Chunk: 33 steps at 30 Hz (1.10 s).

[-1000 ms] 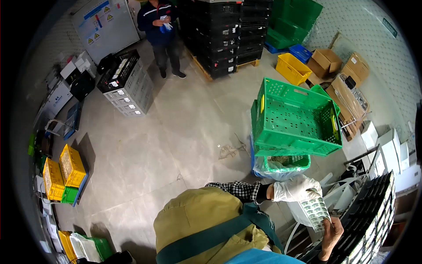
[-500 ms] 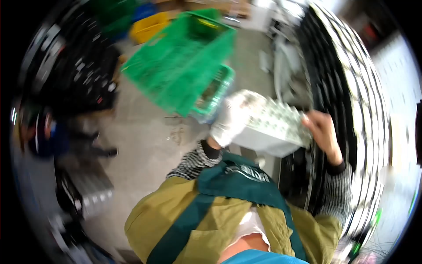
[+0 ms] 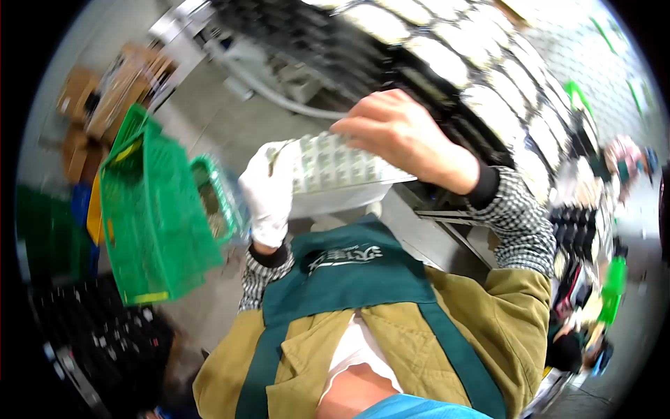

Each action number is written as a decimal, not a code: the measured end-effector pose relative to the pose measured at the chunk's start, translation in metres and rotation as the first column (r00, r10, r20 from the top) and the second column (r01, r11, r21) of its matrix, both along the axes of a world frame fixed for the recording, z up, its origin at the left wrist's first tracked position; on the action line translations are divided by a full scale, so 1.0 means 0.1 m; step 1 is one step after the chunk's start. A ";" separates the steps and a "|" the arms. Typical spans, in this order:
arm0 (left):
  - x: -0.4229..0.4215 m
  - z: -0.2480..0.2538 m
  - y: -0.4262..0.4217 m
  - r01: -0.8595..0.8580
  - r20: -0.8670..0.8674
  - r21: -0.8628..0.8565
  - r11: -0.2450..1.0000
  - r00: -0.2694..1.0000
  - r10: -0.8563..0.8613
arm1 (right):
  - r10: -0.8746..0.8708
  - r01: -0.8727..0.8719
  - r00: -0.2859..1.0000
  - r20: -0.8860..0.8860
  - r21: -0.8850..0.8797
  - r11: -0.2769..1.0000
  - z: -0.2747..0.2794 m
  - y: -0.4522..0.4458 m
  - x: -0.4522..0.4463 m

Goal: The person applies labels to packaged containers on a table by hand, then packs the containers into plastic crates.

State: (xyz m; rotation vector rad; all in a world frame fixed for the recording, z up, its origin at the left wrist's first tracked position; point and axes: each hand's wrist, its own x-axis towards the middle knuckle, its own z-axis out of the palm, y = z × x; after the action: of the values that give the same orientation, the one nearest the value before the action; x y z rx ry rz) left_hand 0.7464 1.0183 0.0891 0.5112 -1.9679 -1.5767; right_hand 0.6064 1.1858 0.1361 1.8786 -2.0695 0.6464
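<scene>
The gloved left hand (image 3: 269,197) grips the printed sheet (image 3: 336,165) at its left end; the bare right hand (image 3: 399,133) curls over the right end, its hold unclear. The sheet spans between them, before the apron (image 3: 338,269). Beyond lie a grey hose (image 3: 269,93) and black trays (image 3: 447,66); leftward, a basket (image 3: 225,185), then a green crate (image 3: 160,223). Both elbows are bent, the right forearm slanting inward.

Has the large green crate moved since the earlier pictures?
No; the large green crate still stands between the plastic-lined basket and the cardboard boxes; the camera turned.
</scene>
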 end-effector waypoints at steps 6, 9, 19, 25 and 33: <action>-0.57 -0.44 -0.15 0.216 -0.116 0.206 0.954 0.974 -0.195 | -0.183 0.183 0.983 0.004 -0.027 0.983 -0.22 0.13 -0.21; -0.88 -0.52 0.01 0.312 -0.149 0.274 0.910 0.948 -0.281 | -0.240 0.240 0.970 -0.042 -0.020 0.971 -0.29 0.38 -0.35; -1.36 -0.66 0.33 0.231 -0.064 0.451 0.862 0.972 -0.227 | -0.408 0.722 0.608 0.681 -0.261 0.640 -0.31 1.61 -2.06; -1.29 -0.56 0.32 0.051 -0.017 0.345 0.937 0.999 -0.048 | -0.849 0.996 0.037 0.528 -0.091 -0.014 -1.16 2.70 -4.18; -1.19 -0.62 0.25 0.008 -0.057 0.305 0.952 0.998 0.010 | -0.994 0.974 0.079 0.076 -0.218 0.060 -1.35 2.43 -4.17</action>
State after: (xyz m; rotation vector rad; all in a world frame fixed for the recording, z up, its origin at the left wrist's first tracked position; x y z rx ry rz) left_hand 0.6272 1.0436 0.0269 0.5795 -1.6876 -1.8861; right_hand 0.1891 1.4289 0.0006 -0.0426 -2.4023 0.2993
